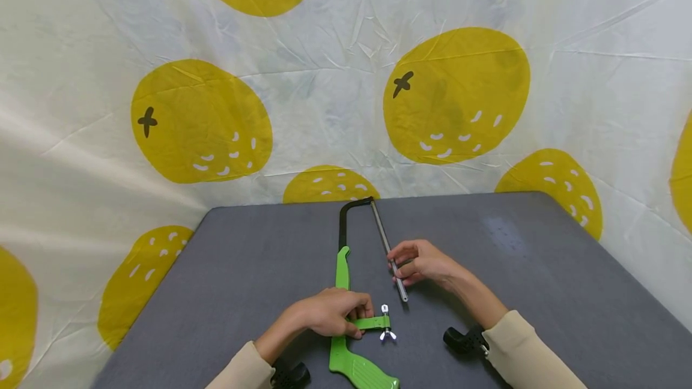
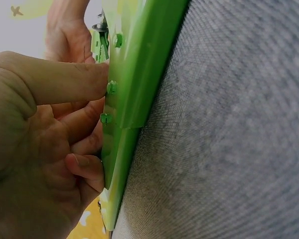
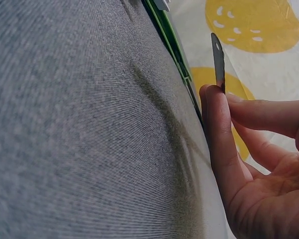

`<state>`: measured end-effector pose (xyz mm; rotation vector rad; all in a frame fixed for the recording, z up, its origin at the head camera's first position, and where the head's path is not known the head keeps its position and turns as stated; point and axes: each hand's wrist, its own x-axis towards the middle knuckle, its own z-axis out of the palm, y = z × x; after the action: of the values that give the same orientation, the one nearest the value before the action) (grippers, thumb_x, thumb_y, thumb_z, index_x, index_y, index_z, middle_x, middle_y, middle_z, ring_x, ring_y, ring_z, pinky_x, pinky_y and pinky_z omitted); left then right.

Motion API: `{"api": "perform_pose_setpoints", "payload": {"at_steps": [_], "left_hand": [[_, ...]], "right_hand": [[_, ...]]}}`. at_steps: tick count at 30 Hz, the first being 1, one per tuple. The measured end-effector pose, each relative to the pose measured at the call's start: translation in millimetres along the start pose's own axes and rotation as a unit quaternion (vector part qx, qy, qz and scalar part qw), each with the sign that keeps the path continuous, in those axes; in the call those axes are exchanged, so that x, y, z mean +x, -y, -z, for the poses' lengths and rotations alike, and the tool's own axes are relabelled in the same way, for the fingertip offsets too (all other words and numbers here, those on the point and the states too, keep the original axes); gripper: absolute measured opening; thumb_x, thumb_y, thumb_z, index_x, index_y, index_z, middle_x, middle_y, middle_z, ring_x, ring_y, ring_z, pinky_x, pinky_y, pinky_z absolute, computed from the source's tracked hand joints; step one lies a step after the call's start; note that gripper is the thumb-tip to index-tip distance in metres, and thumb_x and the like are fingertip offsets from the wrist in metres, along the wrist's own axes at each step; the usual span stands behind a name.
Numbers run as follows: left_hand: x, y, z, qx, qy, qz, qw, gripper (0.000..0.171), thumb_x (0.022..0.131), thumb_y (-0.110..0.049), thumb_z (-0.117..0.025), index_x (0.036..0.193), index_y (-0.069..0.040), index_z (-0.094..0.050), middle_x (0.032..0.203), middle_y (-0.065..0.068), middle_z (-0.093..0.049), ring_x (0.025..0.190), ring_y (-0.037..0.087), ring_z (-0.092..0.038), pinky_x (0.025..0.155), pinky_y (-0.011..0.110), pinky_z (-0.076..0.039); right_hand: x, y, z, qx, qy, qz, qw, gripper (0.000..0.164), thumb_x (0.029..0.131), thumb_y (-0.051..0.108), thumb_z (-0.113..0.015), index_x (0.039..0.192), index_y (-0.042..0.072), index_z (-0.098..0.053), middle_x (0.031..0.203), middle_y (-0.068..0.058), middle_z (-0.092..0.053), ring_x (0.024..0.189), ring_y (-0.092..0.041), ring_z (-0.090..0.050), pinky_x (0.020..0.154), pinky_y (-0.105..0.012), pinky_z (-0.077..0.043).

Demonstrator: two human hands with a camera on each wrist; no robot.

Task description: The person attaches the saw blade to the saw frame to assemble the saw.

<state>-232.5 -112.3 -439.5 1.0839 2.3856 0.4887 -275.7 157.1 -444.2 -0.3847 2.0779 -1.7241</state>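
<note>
A hacksaw with a green frame (image 1: 343,269) and black bow lies on the grey table, its handle (image 1: 367,371) toward me. My left hand (image 1: 332,312) grips the green frame just above the handle, near the side arm that carries a bolt and wing nut (image 1: 387,335). In the left wrist view its thumb and fingers hold the frame's edge. My right hand (image 1: 424,266) pinches the saw blade (image 1: 401,287) between thumb and fingers. The blade's far end meets the bow's tip; its near end, with a hole (image 3: 218,46), is free of the bolt.
The grey cloth-covered table (image 1: 259,257) spreads around the saw. Behind it and at the sides hangs a white curtain (image 1: 324,107) with yellow fruit prints. Black wrist devices (image 1: 465,340) sit below both cuffs.
</note>
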Motion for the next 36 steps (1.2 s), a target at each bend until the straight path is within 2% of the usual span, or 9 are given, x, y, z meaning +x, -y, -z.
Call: {"api": "perform_pose_setpoints", "payload": {"at_steps": [24,36], "left_hand": [[-1.6,-0.9,0.2,-0.003,-0.004,0.004,1.0,0.023,0.092,-0.025,-0.08,0.108,-0.028,-0.063,0.099,-0.016,-0.069,0.087,-0.006,-0.062,0.081,0.02,-0.051],[-1.3,-1.0,-0.2,-0.008,-0.005,0.003,0.9999,0.023,0.092,-0.024,-0.08,0.107,-0.028,-0.064,0.096,-0.016,-0.069,0.085,-0.006,-0.061,0.079,0.019,-0.05]], "right_hand": [[-2.7,-0.3,-3.9,-0.006,0.007,-0.012,1.0,0.044,0.088,-0.006,-0.07,0.13,-0.012,-0.058,0.116,-0.025,-0.068,0.086,-0.02,-0.077,0.068,-0.032,-0.062],[-4.8,-1.0,-5.6,-0.002,0.019,-0.003,1.0,0.042,0.087,-0.008,-0.07,0.127,-0.014,-0.058,0.112,-0.026,-0.068,0.086,-0.022,-0.077,0.067,-0.032,-0.062]]}}
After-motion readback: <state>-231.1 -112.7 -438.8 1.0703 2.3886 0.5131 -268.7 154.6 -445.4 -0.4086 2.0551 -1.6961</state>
